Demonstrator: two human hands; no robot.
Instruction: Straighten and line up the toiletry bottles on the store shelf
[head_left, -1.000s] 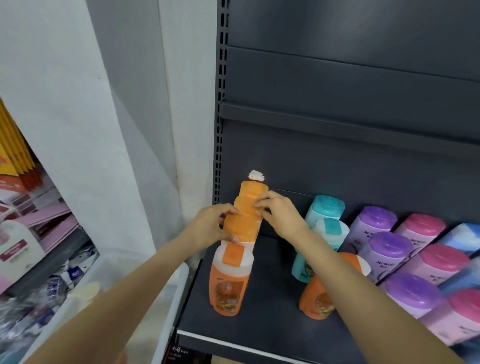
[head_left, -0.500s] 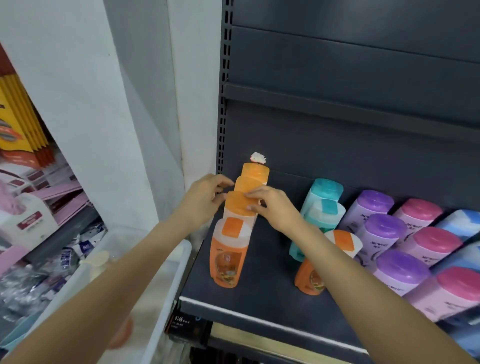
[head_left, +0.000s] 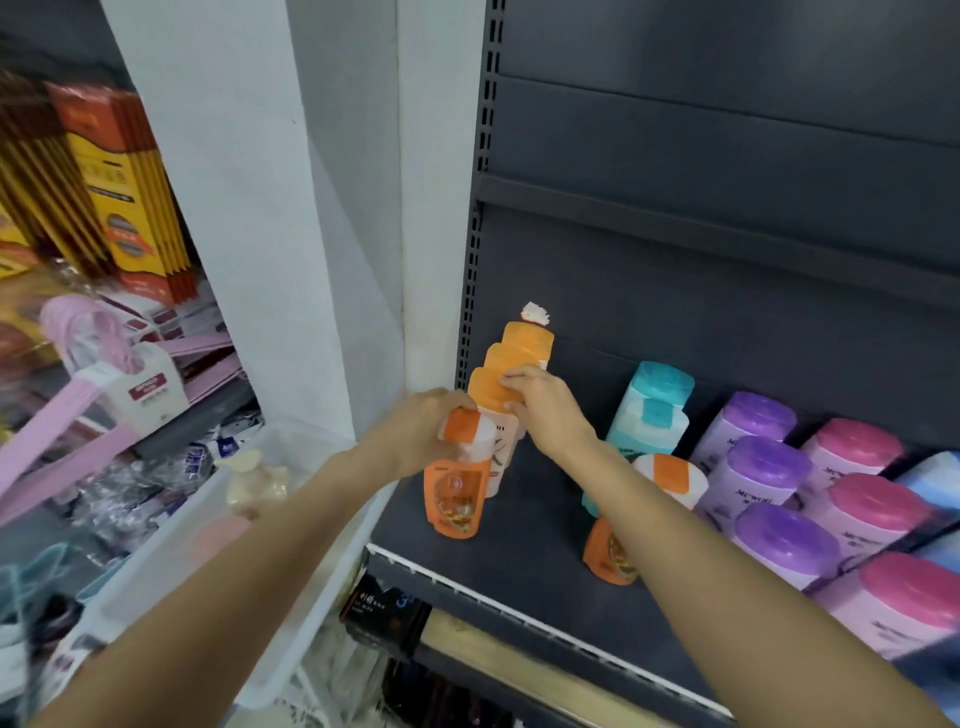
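Dark grey metal store shelf (head_left: 519, 540) with a slotted upright at its left end carries the toiletry stock. Orange-capped plastic bottles (head_left: 511, 364) stand in a single file at the shelf's left end, running from the front edge toward the back panel. Left hand (head_left: 415, 436) grips the front orange bottle (head_left: 457, 493) near its cap, fingers curled round it. Right hand (head_left: 545, 405) rests bent fingers on the cap and right side of the bottle just behind; whether it pinches or only presses cannot be told. A second orange-capped bottle (head_left: 670, 475) stands apart to the right, partly hidden by the right forearm, in front of two teal-capped bottles (head_left: 654, 405). Purple-lidded jars (head_left: 763, 467) and pink-lidded jars (head_left: 857, 447) fill rows further right. Left of the shelf: a white wall pillar (head_left: 311, 208) and a translucent plastic bin (head_left: 280, 447).

Risk, as judged: the file is tall, narrow and closely packed, so a sideways push on the front bottle could topple those behind in sequence. The right forearm, passing just over the separate orange bottle, could knock it toward the front edge.
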